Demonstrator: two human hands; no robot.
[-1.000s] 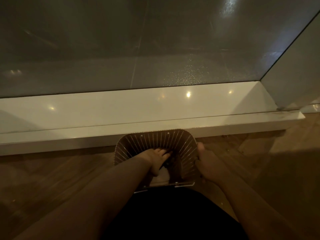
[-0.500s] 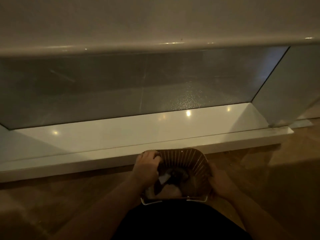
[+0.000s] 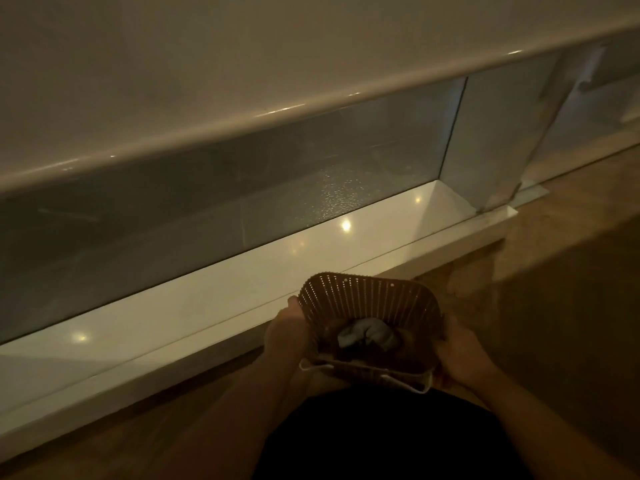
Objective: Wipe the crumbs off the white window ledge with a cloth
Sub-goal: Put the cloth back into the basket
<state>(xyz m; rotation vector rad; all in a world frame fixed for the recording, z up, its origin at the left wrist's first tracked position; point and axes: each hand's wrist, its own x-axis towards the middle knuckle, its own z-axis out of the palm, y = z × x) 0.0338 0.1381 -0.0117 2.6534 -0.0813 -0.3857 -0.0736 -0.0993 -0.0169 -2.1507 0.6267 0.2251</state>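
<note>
A pale, crumpled cloth (image 3: 369, 336) was seen in a slotted brown basket (image 3: 367, 296) gripped by left hand (image 3: 287, 336) and right hand (image 3: 460, 351); the white ledge (image 3: 207, 306) lay beyond them.

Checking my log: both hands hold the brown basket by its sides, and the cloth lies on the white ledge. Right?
The left hand and right hand do hold the brown basket by its sides, but the cloth lies bunched inside it, not on the white ledge, as the head view shows.
</note>
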